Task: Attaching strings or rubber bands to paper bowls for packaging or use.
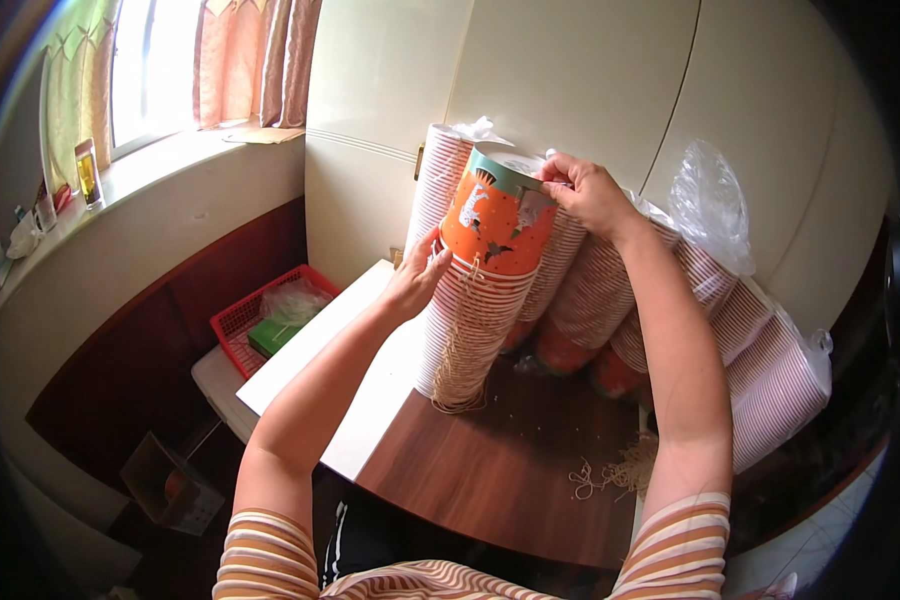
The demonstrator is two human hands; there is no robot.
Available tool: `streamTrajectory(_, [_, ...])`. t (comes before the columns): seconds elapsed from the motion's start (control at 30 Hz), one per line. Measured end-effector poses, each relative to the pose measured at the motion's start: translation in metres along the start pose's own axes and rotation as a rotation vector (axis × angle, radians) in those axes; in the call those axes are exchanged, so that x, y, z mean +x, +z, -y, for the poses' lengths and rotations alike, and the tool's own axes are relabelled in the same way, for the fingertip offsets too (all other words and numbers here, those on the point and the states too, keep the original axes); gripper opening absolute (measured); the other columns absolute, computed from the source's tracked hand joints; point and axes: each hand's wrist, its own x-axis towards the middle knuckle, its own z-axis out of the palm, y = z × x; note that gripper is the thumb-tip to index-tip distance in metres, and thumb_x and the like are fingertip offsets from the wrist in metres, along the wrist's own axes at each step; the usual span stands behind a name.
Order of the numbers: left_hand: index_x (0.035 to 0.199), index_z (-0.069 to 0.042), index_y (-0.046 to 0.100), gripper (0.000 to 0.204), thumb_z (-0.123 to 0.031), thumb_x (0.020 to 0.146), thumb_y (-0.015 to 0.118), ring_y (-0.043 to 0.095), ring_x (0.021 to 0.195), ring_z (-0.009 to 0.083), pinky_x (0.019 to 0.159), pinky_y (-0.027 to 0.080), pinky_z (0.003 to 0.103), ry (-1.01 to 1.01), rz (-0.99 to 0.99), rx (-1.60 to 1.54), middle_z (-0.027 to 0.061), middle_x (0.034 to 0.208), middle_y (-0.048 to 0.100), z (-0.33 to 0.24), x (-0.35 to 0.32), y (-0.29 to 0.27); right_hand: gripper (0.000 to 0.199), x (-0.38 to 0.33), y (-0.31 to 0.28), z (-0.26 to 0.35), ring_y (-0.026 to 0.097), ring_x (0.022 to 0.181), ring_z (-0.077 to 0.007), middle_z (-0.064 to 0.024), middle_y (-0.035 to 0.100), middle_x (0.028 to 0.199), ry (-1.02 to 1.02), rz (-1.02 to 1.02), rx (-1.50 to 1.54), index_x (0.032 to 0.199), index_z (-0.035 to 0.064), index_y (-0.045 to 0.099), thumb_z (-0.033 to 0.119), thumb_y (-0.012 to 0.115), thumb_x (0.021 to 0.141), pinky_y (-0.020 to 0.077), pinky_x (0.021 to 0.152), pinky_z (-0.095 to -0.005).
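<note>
So the orange paper cup sits on top of a tall nested stack of cups, centre of the frame, standing on the brown surface. Right hand has its fingers pinched on the cup's rim, left hand has fingers curled against the stack's side. More bagged cup stacks lean at right, red basket at left.

Person wears a short-sleeved top with narrow horizontal stripes in orange, cream and brownish tones; left sleeve and right sleeve both end above the elbow, forearms bare. Same striped fabric shows across the chest at the bottom of the view. Left hand and right hand bare, no rings, watch or gloves visible.
</note>
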Motion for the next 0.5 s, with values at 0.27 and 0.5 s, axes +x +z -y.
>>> streamTrajectory(0.27, [0.142,-0.002,0.024,0.070,-0.045,0.093,0.049,0.043,0.123,0.0294,0.102,0.035,0.039,-0.051,-0.064,0.027,0.0221,0.137,0.038,0.028,-0.037,0.004,0.021,-0.054,0.029,0.008,0.052,0.112,-0.0348,-0.0218,0.057,0.114,-0.267,-0.529,-0.247,0.099,-0.0003,0.054,0.007,0.062,0.082,0.0417,0.094,-0.0373])
streamTrajectory(0.5, [0.120,0.000,0.052,0.036,-0.011,0.086,0.060,0.061,0.095,0.0203,0.076,0.051,0.030,-0.148,-0.074,-0.049,0.0138,0.116,0.054,0.046,-0.111,0.035,0.022,-0.138,0.097,0.008,0.055,0.083,-0.0292,-0.0096,0.055,0.085,-0.050,-0.404,-0.165,0.084,0.0055,0.060,0.016,0.074,0.071,0.0454,0.075,-0.0384])
